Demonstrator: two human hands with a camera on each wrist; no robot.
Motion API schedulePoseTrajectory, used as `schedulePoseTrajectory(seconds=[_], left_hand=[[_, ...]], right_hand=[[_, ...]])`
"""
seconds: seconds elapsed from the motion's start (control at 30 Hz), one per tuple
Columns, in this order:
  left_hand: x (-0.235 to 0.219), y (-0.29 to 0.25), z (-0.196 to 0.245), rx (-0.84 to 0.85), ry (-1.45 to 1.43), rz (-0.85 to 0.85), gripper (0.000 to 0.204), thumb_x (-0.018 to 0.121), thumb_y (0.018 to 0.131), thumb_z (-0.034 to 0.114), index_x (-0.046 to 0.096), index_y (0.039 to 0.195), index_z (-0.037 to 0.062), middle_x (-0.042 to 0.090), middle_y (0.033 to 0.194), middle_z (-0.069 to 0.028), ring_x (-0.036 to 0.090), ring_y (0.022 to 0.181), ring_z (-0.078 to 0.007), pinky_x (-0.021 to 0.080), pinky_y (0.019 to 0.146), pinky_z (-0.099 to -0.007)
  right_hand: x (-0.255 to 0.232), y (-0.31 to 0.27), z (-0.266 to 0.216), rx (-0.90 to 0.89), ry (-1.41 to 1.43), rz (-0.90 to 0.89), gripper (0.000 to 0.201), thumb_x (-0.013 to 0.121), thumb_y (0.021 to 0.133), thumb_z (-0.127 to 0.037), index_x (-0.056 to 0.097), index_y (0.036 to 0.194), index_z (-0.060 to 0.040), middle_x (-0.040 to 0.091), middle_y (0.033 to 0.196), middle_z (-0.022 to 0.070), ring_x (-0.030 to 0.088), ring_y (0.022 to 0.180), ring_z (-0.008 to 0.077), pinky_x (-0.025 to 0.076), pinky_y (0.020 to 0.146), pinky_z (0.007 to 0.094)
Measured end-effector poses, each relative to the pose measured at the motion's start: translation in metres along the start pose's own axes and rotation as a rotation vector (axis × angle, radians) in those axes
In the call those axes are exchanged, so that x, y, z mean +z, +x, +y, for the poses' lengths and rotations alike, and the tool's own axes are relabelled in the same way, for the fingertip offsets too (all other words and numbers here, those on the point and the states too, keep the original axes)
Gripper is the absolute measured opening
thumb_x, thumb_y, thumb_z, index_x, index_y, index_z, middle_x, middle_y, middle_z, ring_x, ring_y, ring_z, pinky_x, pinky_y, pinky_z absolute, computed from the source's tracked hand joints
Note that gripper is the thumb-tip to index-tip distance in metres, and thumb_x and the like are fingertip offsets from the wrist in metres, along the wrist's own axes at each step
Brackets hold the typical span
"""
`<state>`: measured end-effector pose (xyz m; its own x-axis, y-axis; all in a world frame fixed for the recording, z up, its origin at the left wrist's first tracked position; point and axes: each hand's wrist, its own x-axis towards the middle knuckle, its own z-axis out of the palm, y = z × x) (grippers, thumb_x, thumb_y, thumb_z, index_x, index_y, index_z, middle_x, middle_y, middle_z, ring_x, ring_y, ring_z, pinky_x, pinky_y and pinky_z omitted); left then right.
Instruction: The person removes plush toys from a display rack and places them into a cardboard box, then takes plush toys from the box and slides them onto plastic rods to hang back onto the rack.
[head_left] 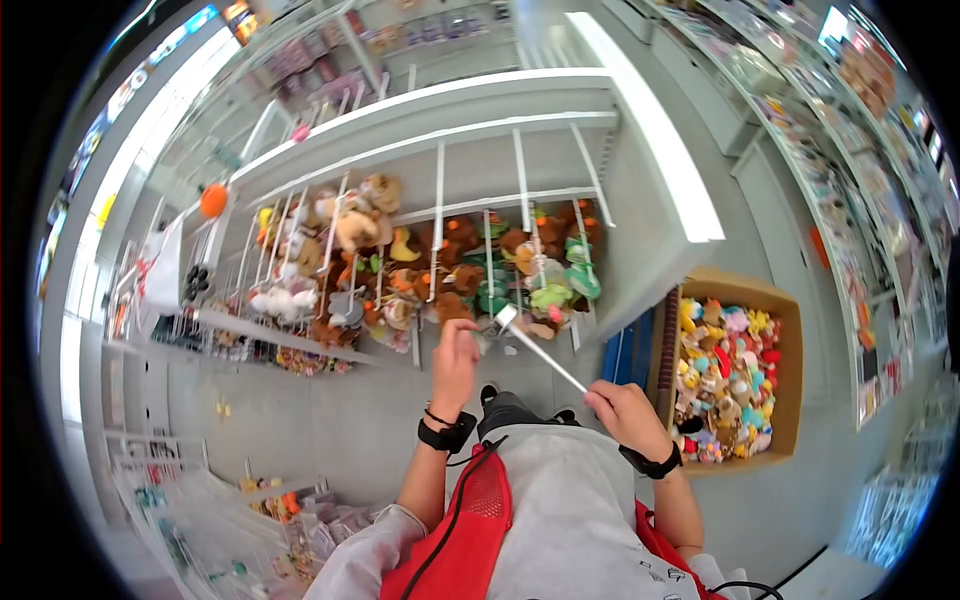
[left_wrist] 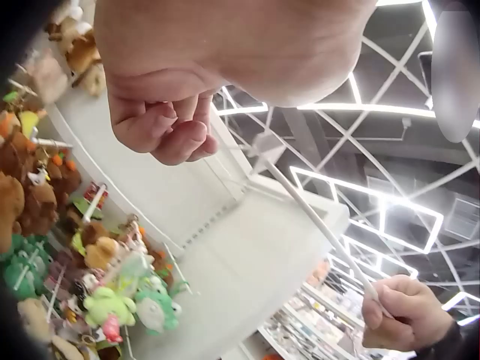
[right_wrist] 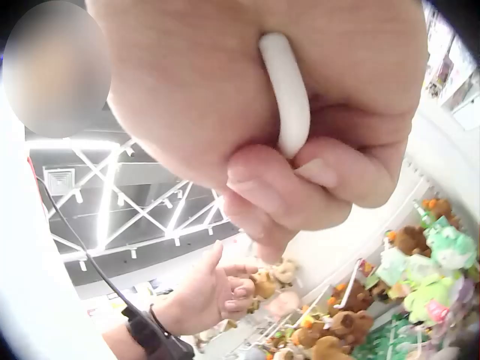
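My right hand (head_left: 630, 415) grips one end of a thin white rod (head_left: 548, 358), its fingers curled round it. The rod's far end, a small white block (head_left: 507, 316), points up and left, near my left hand (head_left: 455, 368). That left hand is raised with loosely bent fingers and holds nothing. In the left wrist view, the rod (left_wrist: 319, 221) slants from the right hand (left_wrist: 405, 313) to below the left fingers (left_wrist: 176, 135). A bent white rod end (right_wrist: 288, 97) sticks out of the right fist in the right wrist view, the left hand (right_wrist: 206, 294) beyond it.
A white shelf unit (head_left: 650, 130) ahead carries hooks hung with plush toys (head_left: 490, 275). At the right, an open cardboard box (head_left: 790, 370) of small plush toys stands beside a blue bin (head_left: 627, 355). Another rack (head_left: 190, 500) is at the lower left; stocked shelves (head_left: 830, 190) line the far right.
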<state>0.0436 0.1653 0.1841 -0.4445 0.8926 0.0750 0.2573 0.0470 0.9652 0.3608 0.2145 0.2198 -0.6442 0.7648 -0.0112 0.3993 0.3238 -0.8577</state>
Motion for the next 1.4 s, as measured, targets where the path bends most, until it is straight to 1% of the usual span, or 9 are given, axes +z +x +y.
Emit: schedulePoseTrajectory(seconds=[0.1, 0.17, 0.27, 0.3, 0.4, 0.63, 0.93, 1.37, 1.4], left_hand=[[-0.061, 0.01, -0.041, -0.019, -0.045, 0.237, 0.035, 0.047, 0.117, 0.034, 0.064, 0.11, 0.0044, 0.056, 0.074, 0.0014, 0.05, 0.066, -0.0066, 0.038, 0.059, -0.0249], [-0.096, 0.015, -0.053, -0.013, 0.005, 0.382, 0.037, 0.046, 0.117, 0.035, 0.064, 0.107, 0.0041, 0.058, 0.076, 0.0024, 0.05, 0.067, -0.0058, 0.039, 0.06, -0.0236], [-0.148, 0.036, -0.045, 0.018, -0.044, 0.506, 0.04, 0.047, 0.117, 0.036, 0.067, 0.11, 0.0025, 0.066, 0.084, -0.0001, 0.056, 0.072, -0.0073, 0.045, 0.065, -0.0241], [-0.163, 0.046, -0.043, 0.018, -0.047, 0.515, 0.04, 0.047, 0.117, 0.036, 0.067, 0.11, 0.0025, 0.066, 0.084, -0.0001, 0.056, 0.072, -0.0073, 0.045, 0.065, -0.0241], [-0.204, 0.084, -0.046, -0.085, -0.267, 0.433, 0.043, 0.049, 0.116, 0.037, 0.066, 0.124, -0.0012, 0.076, 0.105, -0.0081, 0.07, 0.092, -0.0144, 0.056, 0.079, -0.0294], [-0.247, 0.158, -0.005, -0.295, -0.696, 0.006, 0.044, 0.048, 0.116, 0.035, 0.062, 0.135, -0.0028, 0.075, 0.106, -0.0109, 0.074, 0.101, -0.0205, 0.06, 0.083, -0.0348], [-0.248, 0.197, -0.017, -0.354, -0.877, -0.111, 0.032, 0.048, 0.117, 0.027, 0.063, 0.118, -0.001, 0.046, 0.07, 0.0031, 0.04, 0.055, -0.0059, 0.031, 0.046, -0.0237], [-0.255, 0.2, -0.007, -0.313, -0.949, -0.141, 0.025, 0.051, 0.116, 0.025, 0.06, 0.11, 0.0025, 0.044, 0.066, 0.005, 0.035, 0.051, -0.0031, 0.026, 0.044, -0.0207], [-0.254, 0.2, -0.006, -0.311, -0.967, -0.149, 0.025, 0.051, 0.116, 0.025, 0.06, 0.109, 0.0024, 0.043, 0.066, 0.0048, 0.035, 0.051, -0.0033, 0.026, 0.044, -0.0209]], right_hand=[[0.026, 0.04, -0.04, -0.018, -0.019, 0.165, 0.014, 0.07, 0.102, -0.015, 0.072, 0.098, -0.002, 0.067, 0.077, 0.0227, 0.067, 0.072, 0.0443, 0.05, 0.061, 0.0472], [0.043, 0.063, -0.061, -0.075, -0.03, 0.126, 0.013, 0.07, 0.101, -0.012, 0.073, 0.11, -0.0034, 0.067, 0.078, 0.0227, 0.067, 0.071, 0.0438, 0.05, 0.06, 0.0478], [0.072, 0.097, -0.096, -0.184, -0.124, 0.118, 0.047, 0.068, 0.101, -0.009, 0.06, 0.148, -0.0085, 0.07, 0.082, 0.0222, 0.068, 0.07, 0.0422, 0.051, 0.061, 0.0497], [0.084, 0.109, -0.104, -0.191, -0.127, 0.111, 0.047, 0.068, 0.101, -0.009, 0.06, 0.148, -0.0085, 0.07, 0.082, 0.0222, 0.068, 0.07, 0.0422, 0.051, 0.061, 0.0497], [0.11, 0.151, -0.136, -0.279, -0.255, 0.182, 0.051, 0.063, 0.099, -0.002, 0.057, 0.15, -0.0023, 0.069, 0.079, 0.0204, 0.067, 0.067, 0.0408, 0.051, 0.06, 0.051], [0.158, 0.269, -0.197, -0.097, -0.53, 0.366, 0.046, 0.063, 0.099, -0.007, 0.062, 0.146, -0.0034, 0.07, 0.076, 0.0221, 0.068, 0.068, 0.0416, 0.049, 0.061, 0.0538], [0.197, 0.372, -0.19, 0.083, -0.775, 0.522, 0.039, 0.06, 0.1, -0.009, 0.069, 0.136, -0.001, 0.072, 0.075, 0.0201, 0.073, 0.07, 0.0404, 0.059, 0.064, 0.0507], [0.199, 0.381, -0.175, -0.03, -0.891, 0.461, 0.042, 0.062, 0.094, -0.007, 0.068, 0.135, 0.0001, 0.072, 0.074, 0.0165, 0.072, 0.066, 0.0362, 0.057, 0.057, 0.0467], [0.197, 0.379, -0.187, 0.057, -0.812, 0.419, 0.035, 0.056, 0.104, -0.01, 0.068, 0.135, -0.0004, 0.072, 0.082, 0.0193, 0.071, 0.074, 0.0407, 0.057, 0.065, 0.0526]])
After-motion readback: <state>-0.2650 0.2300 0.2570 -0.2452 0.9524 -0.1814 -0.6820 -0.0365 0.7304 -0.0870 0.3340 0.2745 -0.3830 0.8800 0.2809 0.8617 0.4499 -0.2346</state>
